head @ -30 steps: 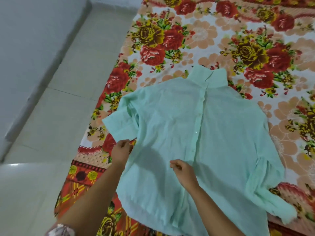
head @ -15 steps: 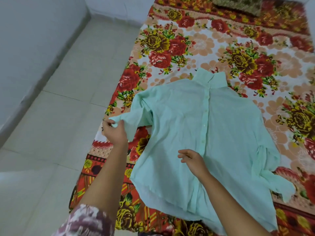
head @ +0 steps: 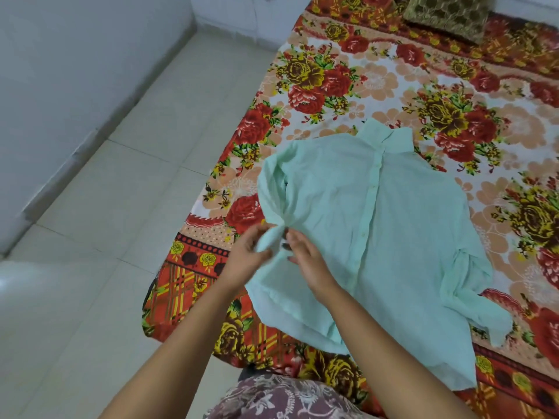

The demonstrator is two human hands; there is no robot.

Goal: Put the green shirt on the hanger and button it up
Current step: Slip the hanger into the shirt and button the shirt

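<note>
This is a home, most likely a bedroom. A floral bedspread (head: 378, 83) in reds, yellows and peach covers a wide, low sleeping surface, with a patterned cushion (head: 447, 16) at its far end. Beside it lie a pale tiled floor (head: 121, 207) and plain white walls (head: 60, 71) (no shop or work fittings show). A green shirt (head: 378, 237) lies spread on the bedspread.

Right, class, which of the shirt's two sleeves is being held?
The sleeve on the person's left: the left hand grips its end, with the right hand at it too. The other sleeve lies untouched on the bedspread.
</note>
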